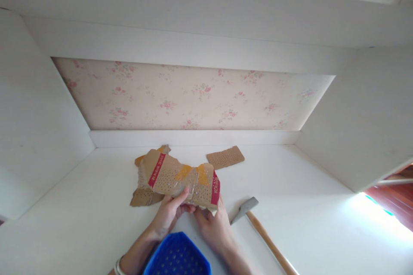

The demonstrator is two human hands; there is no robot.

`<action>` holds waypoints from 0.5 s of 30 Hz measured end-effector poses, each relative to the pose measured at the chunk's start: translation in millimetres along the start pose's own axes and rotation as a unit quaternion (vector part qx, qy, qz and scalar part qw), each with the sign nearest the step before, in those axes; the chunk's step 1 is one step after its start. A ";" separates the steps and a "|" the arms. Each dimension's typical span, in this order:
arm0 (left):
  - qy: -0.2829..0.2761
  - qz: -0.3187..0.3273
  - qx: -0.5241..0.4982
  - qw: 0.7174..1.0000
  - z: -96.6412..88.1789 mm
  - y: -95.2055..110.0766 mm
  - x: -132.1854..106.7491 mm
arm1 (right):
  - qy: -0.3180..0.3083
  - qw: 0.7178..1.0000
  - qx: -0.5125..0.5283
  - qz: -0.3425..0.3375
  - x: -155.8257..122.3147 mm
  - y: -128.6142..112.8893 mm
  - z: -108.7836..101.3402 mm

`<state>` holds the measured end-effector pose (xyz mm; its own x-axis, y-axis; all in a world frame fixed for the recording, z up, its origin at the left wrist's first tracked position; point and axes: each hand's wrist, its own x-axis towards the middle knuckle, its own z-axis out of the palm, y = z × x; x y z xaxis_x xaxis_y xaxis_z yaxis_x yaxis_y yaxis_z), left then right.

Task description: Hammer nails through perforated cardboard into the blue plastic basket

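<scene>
Both hands grip the near edge of a torn brown cardboard piece with small holes, red tape and yellow patches, lifted a little over the white desk. My left hand pinches it with the thumb on top. My right hand holds the right lower corner, fingers curled under. More cardboard lies flat under and to the left of the held piece.
A smaller perforated cardboard strip lies by the back ledge. A hammer with a wooden handle rests right of my right hand. A blue perforated basket sits at the near edge. White side panels and floral wallpaper enclose the desk.
</scene>
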<state>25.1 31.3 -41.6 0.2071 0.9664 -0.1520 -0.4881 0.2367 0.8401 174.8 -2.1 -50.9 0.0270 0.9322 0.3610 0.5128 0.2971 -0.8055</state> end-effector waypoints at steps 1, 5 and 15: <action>-0.015 -0.013 -0.002 1.000 0.1 -0.9 0.1 | -0.012 1.000 0.016 -0.004 -0.5 -1.6 -1.1; -0.023 -0.022 -0.001 0.999 -2.4 1.1 3.7 | -0.048 0.997 0.064 -0.004 -0.3 -5.5 -4.9; -0.019 -0.035 0.016 0.999 -6.0 1.1 3.6 | -0.070 0.992 0.106 -0.007 -1.4 -5.6 -2.8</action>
<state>20.2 35.7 -44.4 0.2720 0.9429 -0.1921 -0.4433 0.3000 0.8447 174.3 -5.7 -45.6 -0.1068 0.9427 0.3160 0.3196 0.3334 -0.8869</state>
